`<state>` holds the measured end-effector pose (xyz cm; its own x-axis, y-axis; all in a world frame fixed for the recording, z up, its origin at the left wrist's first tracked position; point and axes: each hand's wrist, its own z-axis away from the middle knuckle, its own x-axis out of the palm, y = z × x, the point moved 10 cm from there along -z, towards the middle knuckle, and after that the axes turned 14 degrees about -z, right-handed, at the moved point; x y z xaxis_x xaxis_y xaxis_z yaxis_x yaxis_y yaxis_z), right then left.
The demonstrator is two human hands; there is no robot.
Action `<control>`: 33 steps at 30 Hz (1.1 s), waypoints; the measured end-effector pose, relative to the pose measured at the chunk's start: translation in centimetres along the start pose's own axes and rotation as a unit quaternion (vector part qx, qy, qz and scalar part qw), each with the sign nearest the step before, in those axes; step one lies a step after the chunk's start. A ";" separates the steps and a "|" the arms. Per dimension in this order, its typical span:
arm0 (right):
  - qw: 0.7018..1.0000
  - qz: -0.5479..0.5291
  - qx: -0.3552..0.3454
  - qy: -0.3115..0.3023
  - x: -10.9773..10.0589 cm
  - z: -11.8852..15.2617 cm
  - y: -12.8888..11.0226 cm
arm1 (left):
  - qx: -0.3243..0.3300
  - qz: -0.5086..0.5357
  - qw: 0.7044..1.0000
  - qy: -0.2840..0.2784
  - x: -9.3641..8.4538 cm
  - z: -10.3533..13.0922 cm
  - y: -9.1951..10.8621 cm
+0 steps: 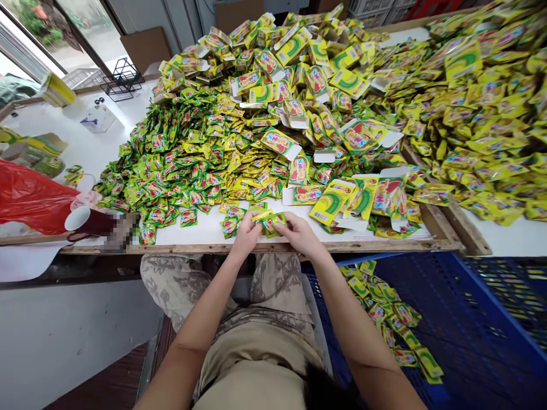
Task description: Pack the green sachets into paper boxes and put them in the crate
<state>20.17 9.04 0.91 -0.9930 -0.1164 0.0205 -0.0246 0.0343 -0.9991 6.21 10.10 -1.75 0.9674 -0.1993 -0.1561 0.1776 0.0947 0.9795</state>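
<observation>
Near the table's front edge, my left hand pinches small candy packets, with a yellow one showing above its fingers. My right hand is closed on a green candy packet printed with a red fruit, right beside the left fingers. How many packets lie between the hands I cannot tell. A few loose green packets lie just left of my left hand. To the right of my right hand stand and lean yellow-green cardboard boxes, some with their flaps open.
Behind the hands rises a heap of green and yellow packets, topped with folded boxes. More yellow packets are piled at right. A blue crate holding packets stands below. A cup and red plastic bag are at left.
</observation>
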 end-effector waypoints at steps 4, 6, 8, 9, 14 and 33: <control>0.999 -0.038 0.018 0.024 1.2 -0.4 1.1 | 0.027 -0.020 0.999 -0.021 -0.2 0.4 0.8; 0.996 -0.076 0.030 0.038 1.3 -0.4 1.8 | 0.032 -0.028 0.999 -0.024 -0.3 0.6 1.0; 0.995 -0.071 0.035 0.062 0.9 -0.3 2.3 | 0.032 -0.043 0.998 -0.022 -0.3 0.7 1.0; 0.995 -0.062 0.035 0.075 0.7 -0.2 2.5 | 0.033 -0.049 0.998 -0.019 -0.3 0.7 1.1; 0.993 -0.070 0.054 0.081 0.6 -0.3 3.2 | 0.044 -0.035 0.998 0.002 -0.1 0.9 1.3; 0.991 -0.079 0.004 0.112 -4.9 0.7 2.0 | 0.025 -0.105 0.993 -0.044 1.1 -1.7 3.3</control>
<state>25.12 8.94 -1.21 -0.9777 0.1036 0.1828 -0.1810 0.0261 -0.9831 8.16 11.81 1.15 0.8897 -0.2947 -0.3486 0.3630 -0.0061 0.9318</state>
